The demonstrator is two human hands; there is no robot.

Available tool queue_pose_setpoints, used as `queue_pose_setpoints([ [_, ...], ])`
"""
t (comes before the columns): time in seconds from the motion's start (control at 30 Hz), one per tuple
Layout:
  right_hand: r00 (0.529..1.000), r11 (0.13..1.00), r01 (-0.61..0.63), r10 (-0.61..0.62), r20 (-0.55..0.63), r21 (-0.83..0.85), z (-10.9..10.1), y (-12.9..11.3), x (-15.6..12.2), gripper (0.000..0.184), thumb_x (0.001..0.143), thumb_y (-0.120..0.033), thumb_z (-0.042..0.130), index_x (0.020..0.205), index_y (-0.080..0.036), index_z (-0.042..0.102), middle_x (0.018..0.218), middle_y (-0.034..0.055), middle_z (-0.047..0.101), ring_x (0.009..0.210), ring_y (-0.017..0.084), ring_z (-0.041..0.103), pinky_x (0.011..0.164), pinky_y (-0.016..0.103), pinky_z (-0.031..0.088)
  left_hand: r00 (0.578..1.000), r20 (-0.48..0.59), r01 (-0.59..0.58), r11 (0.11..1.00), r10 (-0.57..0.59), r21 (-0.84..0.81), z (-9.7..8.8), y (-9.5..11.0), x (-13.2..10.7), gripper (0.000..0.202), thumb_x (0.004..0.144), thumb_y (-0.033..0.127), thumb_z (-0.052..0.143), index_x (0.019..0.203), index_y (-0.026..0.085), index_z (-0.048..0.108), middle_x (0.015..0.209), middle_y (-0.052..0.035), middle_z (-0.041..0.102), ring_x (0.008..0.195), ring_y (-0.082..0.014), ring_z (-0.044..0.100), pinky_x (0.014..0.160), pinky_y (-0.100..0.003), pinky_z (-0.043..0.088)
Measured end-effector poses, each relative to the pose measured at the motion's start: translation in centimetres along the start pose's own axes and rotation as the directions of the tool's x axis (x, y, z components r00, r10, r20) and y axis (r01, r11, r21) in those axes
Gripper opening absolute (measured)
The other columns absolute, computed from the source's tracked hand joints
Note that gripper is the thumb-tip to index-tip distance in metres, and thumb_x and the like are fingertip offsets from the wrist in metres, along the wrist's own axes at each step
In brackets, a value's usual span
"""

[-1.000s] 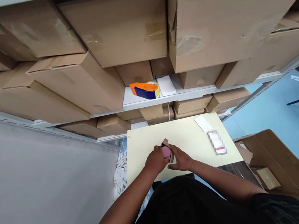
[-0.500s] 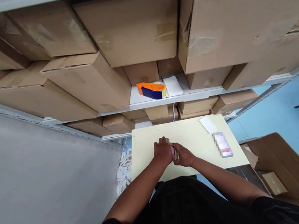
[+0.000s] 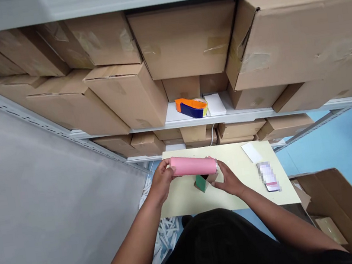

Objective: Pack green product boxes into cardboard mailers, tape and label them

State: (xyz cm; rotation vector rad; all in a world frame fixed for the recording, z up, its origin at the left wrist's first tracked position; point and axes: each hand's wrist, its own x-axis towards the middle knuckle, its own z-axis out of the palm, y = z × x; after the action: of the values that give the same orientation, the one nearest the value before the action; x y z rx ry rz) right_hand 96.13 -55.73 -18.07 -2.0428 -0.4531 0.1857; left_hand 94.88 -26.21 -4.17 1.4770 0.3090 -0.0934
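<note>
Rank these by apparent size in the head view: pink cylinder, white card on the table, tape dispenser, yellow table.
Largest to smallest:
1. Yellow table
2. Pink cylinder
3. Tape dispenser
4. White card

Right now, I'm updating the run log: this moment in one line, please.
left hand: holding pink cylinder by left end; right hand: at its right end; small carton: partly hidden by pink cylinder; tape dispenser: on shelf

An orange-and-dark-blue plastic tape dispenser (image 3: 191, 108) rests on a grey metal shelf (image 3: 168, 125), just beside a white rectangular item (image 3: 215, 104). Brown cardboard cartons (image 3: 187, 38) flank both. A large open cardboard box (image 3: 337, 205) stands lower right.
</note>
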Motion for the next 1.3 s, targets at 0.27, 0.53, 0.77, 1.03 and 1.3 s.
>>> queue_pose_setpoints([
  [0.27, 0.999, 0.881, 0.027, -0.033, 0.003, 0.472, -1.9, -9.5, 0.6, 0.08, 0.077, -0.061, 0.079, 0.142, -0.024, 0.053, 0.136, 0.0139, 0.063, 0.133, 0.035, 0.054, 0.113, 0.055, 0.042, 0.937, 0.228, 0.349, 0.762, -0.266, -0.545, 5.3, -5.5, -3.1, 0.046, 0.089, 0.044, 0.049, 0.121, 0.013, 0.06, 0.112, -0.0146, 0.071, 0.095, -0.0257, 0.07, 0.081, -0.04, 0.06],
  [0.53, 0.981, 0.767, -0.068, 0.166, -0.096, 0.638, -1.6, -11.0, 2.7, 0.067, 0.069, -0.051, 0.089, 0.119, -0.02, 0.057, 0.103, 0.0071, 0.071, 0.09, 0.023, 0.067, 0.081, 0.038, 0.057, 0.868, 0.455, 0.448, 0.712, -0.2, -0.541, 7.5, -8.2, -3.3, 0.048, 0.095, 0.046, 0.06, 0.133, 0.018, 0.058, 0.118, -0.0133, 0.071, 0.098, -0.025, 0.072, 0.083, -0.037, 0.057],
  [0.77, 0.985, 0.697, -0.14, 0.169, 0.029, 0.704, -3.2, -11.0, 2.0, 0.058, 0.075, -0.041, 0.083, 0.119, -0.026, 0.049, 0.088, -0.0015, 0.064, 0.063, 0.014, 0.056, 0.05, 0.025, 0.047, 0.807, 0.55, 0.494, 0.758, -0.217, -0.426, 8.8, -8.3, -3.0, 0.062, 0.098, 0.065, 0.047, 0.123, 0.011, 0.066, 0.109, -0.0182, 0.073, 0.083, -0.0217, 0.071, 0.077, -0.035, 0.056],
  [1.03, 0.972, 0.751, -0.129, 0.226, -0.068, 0.648, -4.0, -10.8, 1.7, 0.05, 0.073, -0.034, 0.08, 0.112, -0.023, 0.051, 0.089, -0.0014, 0.062, 0.072, 0.016, 0.059, 0.059, 0.027, 0.05, 0.797, 0.573, 0.459, 0.81, -0.194, -0.364, 9.2, -9.3, -2.9, 0.076, 0.093, 0.077, 0.042, 0.126, 0.012, 0.063, 0.118, -0.0199, 0.07, 0.093, -0.0271, 0.071, 0.079, -0.039, 0.056],
  [1.3, 0.964, 0.832, -0.084, 0.207, -0.166, 0.549, -4.0, -10.6, 1.4, 0.074, 0.064, -0.049, 0.089, 0.121, -0.024, 0.048, 0.099, 0.0023, 0.063, 0.086, 0.02, 0.058, 0.074, 0.033, 0.052, 0.868, 0.496, 0.267, 0.856, -0.015, -0.443, 10.7, -8.7, -3.3, 0.059, 0.077, 0.037, 0.086, 0.128, 0.023, 0.06, 0.134, -0.0096, 0.062, 0.112, -0.0234, 0.064, 0.091, -0.035, 0.053],
])
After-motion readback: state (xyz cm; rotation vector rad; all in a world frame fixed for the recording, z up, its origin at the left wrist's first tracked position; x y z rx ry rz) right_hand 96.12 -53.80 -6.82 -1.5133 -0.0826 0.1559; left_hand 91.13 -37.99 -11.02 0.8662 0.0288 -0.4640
